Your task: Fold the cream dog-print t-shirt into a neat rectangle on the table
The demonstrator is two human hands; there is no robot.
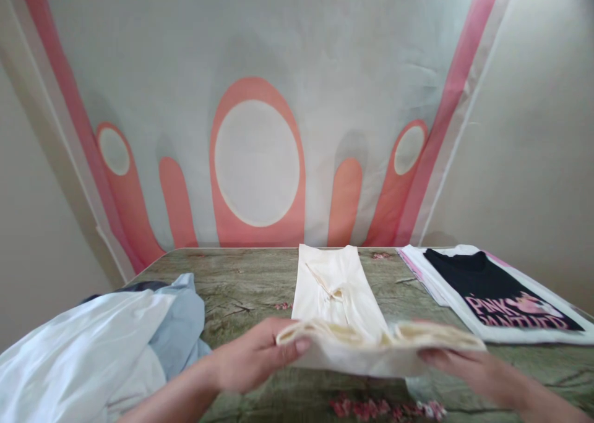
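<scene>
A cream garment (327,281), folded to a long narrow shape, lies across the middle of the table. Its near end is lifted off the tabletop and shows several layers along the edge. At the left corner of that end, my left hand (253,356) is closed, thumb on top. My right hand (468,368) grips the opposite corner, its fingers partly hidden by the cloth. Slanting creases and a small gathered spot mark the part that lies flat. The garment's exact kind cannot be made out.
At the left is a loose heap of white (88,349) and light blue clothes (183,324), with something dark behind. A stack of folded clothes, topped by a black printed T-shirt (496,293), lies at the right. The wood-patterned table (232,281) meets a pink-and-grey backdrop (371,70).
</scene>
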